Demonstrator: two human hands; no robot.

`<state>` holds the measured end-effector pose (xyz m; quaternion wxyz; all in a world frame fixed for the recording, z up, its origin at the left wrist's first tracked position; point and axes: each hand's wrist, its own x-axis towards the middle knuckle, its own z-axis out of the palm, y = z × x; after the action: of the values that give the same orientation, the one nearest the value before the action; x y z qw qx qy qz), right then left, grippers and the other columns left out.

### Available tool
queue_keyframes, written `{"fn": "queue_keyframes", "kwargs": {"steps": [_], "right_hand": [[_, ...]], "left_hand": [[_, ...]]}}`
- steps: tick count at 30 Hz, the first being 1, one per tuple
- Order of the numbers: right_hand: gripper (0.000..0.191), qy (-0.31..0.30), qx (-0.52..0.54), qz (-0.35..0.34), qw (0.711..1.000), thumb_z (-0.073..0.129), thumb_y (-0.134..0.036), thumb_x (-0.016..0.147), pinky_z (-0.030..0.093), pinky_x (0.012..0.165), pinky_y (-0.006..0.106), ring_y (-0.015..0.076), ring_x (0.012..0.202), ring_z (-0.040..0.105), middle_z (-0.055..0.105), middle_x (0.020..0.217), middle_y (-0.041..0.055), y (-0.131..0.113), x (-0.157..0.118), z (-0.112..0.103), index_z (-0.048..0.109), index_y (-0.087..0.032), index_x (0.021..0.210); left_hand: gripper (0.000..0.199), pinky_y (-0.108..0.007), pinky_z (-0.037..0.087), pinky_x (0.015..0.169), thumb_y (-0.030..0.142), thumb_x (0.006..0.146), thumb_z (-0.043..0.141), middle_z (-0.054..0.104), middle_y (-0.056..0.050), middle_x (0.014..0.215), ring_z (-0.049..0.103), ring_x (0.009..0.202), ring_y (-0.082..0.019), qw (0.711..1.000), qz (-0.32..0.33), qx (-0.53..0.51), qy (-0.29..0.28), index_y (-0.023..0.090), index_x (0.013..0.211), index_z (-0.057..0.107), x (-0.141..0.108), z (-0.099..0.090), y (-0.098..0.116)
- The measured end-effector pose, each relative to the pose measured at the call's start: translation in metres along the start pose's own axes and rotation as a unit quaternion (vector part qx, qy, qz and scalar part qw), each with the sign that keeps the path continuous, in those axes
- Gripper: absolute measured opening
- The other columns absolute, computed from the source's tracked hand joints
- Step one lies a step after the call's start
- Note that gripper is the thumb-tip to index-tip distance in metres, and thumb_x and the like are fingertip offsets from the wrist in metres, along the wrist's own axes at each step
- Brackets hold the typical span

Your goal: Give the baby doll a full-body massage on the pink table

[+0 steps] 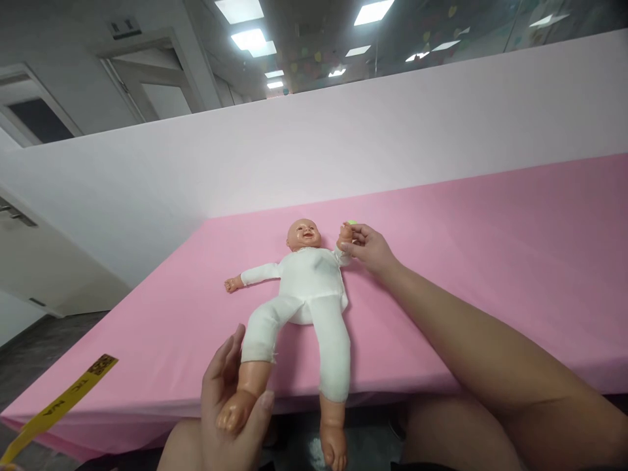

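A baby doll (314, 275) with a white cloth body lies on its back on the pink table, its head toward the far side. Its legs point toward me, and one foot hangs past the near edge. My left hand (234, 405) is wrapped round the doll's lower leg and foot on the left. Farther up, my right hand (370, 248) grips the doll's raised hand on the right between thumb and fingers. The doll's other arm stretches out to the left, untouched. A small bit of green shows behind my right fingertips.
The pink cloth (471, 275) covers the table, with a low white wall (343, 144) along its back. A yellow printed strip (63, 405) crosses the table's near left corner. Doors stand at the left beyond the table, and my legs are below the near edge.
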<state>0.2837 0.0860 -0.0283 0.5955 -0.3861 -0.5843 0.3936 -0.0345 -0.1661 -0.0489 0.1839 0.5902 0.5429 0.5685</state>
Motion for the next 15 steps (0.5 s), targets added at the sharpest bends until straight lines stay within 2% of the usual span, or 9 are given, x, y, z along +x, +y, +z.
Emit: {"fn": "queue_keyframes", "kwargs": {"steps": [4,6,8,11,15], "right_hand": [[0.049,-0.030,-0.183,-0.078,0.979,0.077,-0.036,0.087,0.054,0.077,0.034,0.0174,0.079,0.061,0.075,0.108,0.0039,-0.015,-0.006,0.032,0.070,-0.026,0.134],[0.046,-0.072,-0.283,-0.136,0.947,0.074,-0.029,0.089,0.053,0.083,0.038,0.0220,0.087,0.063,0.075,0.105,0.0041,-0.021,-0.005,0.048,0.071,-0.027,0.134],[0.043,-0.119,-0.361,-0.201,0.903,0.073,-0.022,0.089,0.052,0.093,0.042,0.0272,0.101,0.063,0.076,0.112,0.0052,-0.023,-0.004,0.063,0.073,-0.027,0.132],[0.031,-0.188,-0.401,-0.274,0.854,0.069,-0.019,0.096,0.048,0.103,0.043,0.0286,0.113,0.061,0.077,0.119,0.0048,-0.017,-0.002,0.079,0.075,-0.026,0.126],[0.016,-0.218,-0.409,-0.287,0.838,0.068,-0.025,0.102,0.046,0.102,0.041,0.0262,0.110,0.062,0.079,0.111,0.0047,-0.006,-0.005,0.085,0.078,-0.024,0.113]], "left_hand": [[0.071,-0.054,0.049,0.120,0.044,0.090,0.075,0.057,-0.015,0.156,0.055,0.145,-0.036,1.000,0.022,0.013,0.011,0.024,0.154,0.051,0.026,0.013,0.008],[0.067,-0.053,0.049,0.120,0.047,0.089,0.074,0.061,-0.015,0.152,0.057,0.142,-0.037,1.000,0.025,0.004,0.002,0.021,0.149,0.058,0.043,0.020,0.011],[0.064,-0.052,0.050,0.119,0.049,0.088,0.075,0.065,-0.015,0.146,0.060,0.139,-0.038,1.000,0.014,-0.001,-0.006,0.019,0.143,0.064,0.060,0.026,0.013],[0.063,-0.051,0.051,0.117,0.052,0.086,0.075,0.069,-0.013,0.142,0.061,0.137,-0.038,1.000,-0.010,0.006,-0.020,0.019,0.140,0.069,0.084,0.035,0.014],[0.061,-0.050,0.052,0.115,0.050,0.087,0.073,0.070,-0.009,0.141,0.062,0.135,-0.037,0.998,-0.044,0.032,-0.034,0.022,0.142,0.070,0.112,0.051,0.011]]}}
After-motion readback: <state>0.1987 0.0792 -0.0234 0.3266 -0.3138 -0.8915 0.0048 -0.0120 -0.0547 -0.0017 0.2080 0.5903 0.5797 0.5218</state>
